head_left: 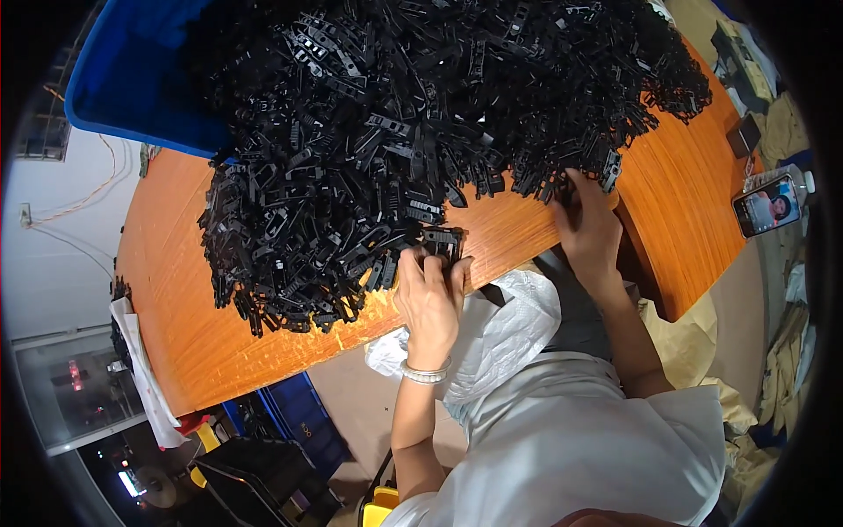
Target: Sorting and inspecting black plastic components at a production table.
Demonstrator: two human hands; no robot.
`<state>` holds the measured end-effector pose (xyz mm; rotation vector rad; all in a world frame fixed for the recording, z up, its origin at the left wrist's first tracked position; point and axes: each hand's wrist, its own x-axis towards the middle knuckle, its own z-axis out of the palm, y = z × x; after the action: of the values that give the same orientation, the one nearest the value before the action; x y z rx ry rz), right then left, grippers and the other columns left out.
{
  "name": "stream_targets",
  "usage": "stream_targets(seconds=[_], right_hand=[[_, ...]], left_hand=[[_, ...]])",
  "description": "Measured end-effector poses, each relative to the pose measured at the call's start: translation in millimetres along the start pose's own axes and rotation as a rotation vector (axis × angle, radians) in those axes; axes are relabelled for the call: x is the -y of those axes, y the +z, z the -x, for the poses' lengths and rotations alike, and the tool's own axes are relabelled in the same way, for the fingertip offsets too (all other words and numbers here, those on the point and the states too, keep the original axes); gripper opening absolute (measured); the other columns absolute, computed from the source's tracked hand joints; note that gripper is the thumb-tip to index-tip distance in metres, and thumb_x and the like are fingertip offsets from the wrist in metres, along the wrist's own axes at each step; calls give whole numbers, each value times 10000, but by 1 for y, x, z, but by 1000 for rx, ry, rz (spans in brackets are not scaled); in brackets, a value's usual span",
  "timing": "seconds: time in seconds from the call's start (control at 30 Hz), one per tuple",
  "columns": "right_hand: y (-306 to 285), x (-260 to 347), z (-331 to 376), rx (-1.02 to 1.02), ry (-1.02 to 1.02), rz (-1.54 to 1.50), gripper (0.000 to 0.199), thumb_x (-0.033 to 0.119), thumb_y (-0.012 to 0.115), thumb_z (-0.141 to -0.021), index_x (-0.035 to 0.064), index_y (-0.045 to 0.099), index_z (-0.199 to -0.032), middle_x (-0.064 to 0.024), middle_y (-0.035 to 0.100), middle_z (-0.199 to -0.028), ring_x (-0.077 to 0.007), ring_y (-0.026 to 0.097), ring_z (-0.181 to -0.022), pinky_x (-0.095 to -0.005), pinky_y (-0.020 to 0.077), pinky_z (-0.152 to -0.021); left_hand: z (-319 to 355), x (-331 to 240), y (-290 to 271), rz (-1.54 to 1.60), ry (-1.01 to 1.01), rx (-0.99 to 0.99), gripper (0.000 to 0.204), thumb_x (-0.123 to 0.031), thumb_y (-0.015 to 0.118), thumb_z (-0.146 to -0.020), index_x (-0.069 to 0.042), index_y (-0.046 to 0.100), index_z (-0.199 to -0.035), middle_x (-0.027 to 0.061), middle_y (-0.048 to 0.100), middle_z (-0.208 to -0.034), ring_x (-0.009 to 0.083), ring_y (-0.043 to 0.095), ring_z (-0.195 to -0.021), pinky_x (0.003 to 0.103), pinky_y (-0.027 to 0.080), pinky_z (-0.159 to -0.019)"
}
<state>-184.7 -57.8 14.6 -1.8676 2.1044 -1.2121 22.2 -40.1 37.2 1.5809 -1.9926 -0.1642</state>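
Note:
A wide heap of small black plastic parts (334, 167) covers much of the wooden table (518, 233). At the heap's near edge, my left hand (430, 290) is closed, its fingers bent over a few black plastic parts (446, 239) lined up side by side by the table's front edge. A pale bracelet (427, 374) circles that wrist. Farther right, my right hand (590, 230) reaches to the heap's edge, thumb and fingers apart, with the fingertips against the parts there. Those fingertips are partly lost among the dark pieces.
A blue bin (145, 105) lies tipped at the back left, against the heap. To the right, a phone (767, 206) leans on a clear bottle (803, 182). White plastic sheeting (518, 325) hangs over my lap. Below the table at left stands a blue crate (303, 422).

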Motion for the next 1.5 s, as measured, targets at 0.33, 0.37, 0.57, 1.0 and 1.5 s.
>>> stream_targets(seconds=[0.33,0.37,0.57,1.0,1.5], right_hand=[[2,22,15,370,-191,-288,335,-22,640,-678,0,532,-995,-135,528,-826,-266,556,-693,-326,447,-581],[4,23,15,375,-195,-295,335,-22,640,-678,0,532,-995,-135,528,-826,-266,556,-693,-326,447,-581],[7,32,18,272,-308,-414,159,-42,619,-704,-31,596,-861,-116,531,-807,-234,547,-707,-301,436,-612],[-6,51,21,283,-44,-824,172,-71,626,-658,-19,639,-821,-118,618,-921,-176,563,-706,-259,443,-629],[-8,44,24,423,-340,-755,194,-31,612,-651,15,623,-839,-133,588,-984,-201,530,-803,-267,418,-677]], left_hand=[[9,1,0,64,-26,1,159,-75,665,-709,42,568,-758,159,523,-919,300,547,-705,362,450,-561],[9,1,-1,39,3,4,148,-70,655,-717,43,572,-762,160,521,-924,301,548,-713,361,451,-572],[15,2,1,187,-101,-79,138,-32,669,-699,50,566,-743,160,505,-920,288,552,-709,356,454,-597],[21,-18,-7,1357,-533,61,446,106,579,-747,22,416,-1154,115,549,-1018,159,571,-906,259,504,-755],[20,-12,-4,1575,-587,245,294,-22,622,-768,29,541,-1046,92,628,-882,122,595,-803,233,468,-699]])
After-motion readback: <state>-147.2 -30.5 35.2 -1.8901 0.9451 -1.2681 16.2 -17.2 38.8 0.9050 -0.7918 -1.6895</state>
